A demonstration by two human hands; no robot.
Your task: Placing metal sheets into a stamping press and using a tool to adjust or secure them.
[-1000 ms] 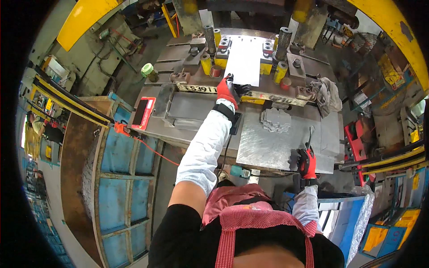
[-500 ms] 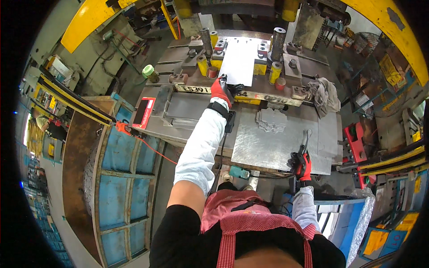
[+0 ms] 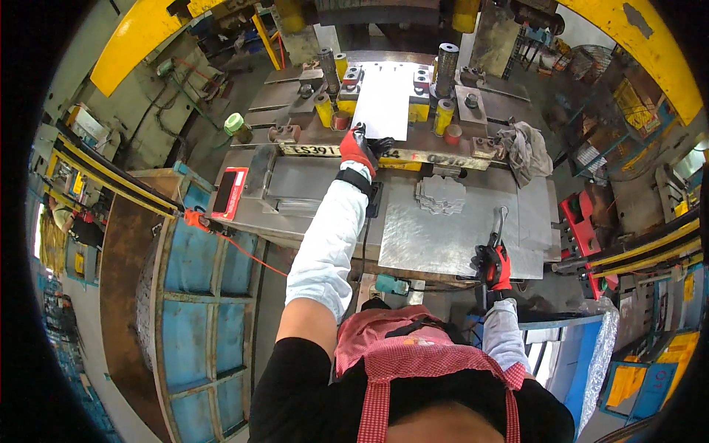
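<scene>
My left hand, in a red and black glove, grips the near left corner of a bright white-looking sheet. The sheet lies flat in the press die between the guide posts, reaching toward the far side. My right hand, gloved alike, is closed round a slim metal hand tool with a looped tip, held over the near right edge of a metal plate. On that plate rests a small stack of notched flat metal parts. Left of it, several flat sheets are stacked.
Dark guide posts and yellow cylinders flank the sheet. A grey rag hangs at the die's right. A red-framed dark panel lies left, near a blue crate. A red block stands right.
The view has shifted slightly. Both hands keep about the same places, the left on the sheet's corner and the right on the tool.
</scene>
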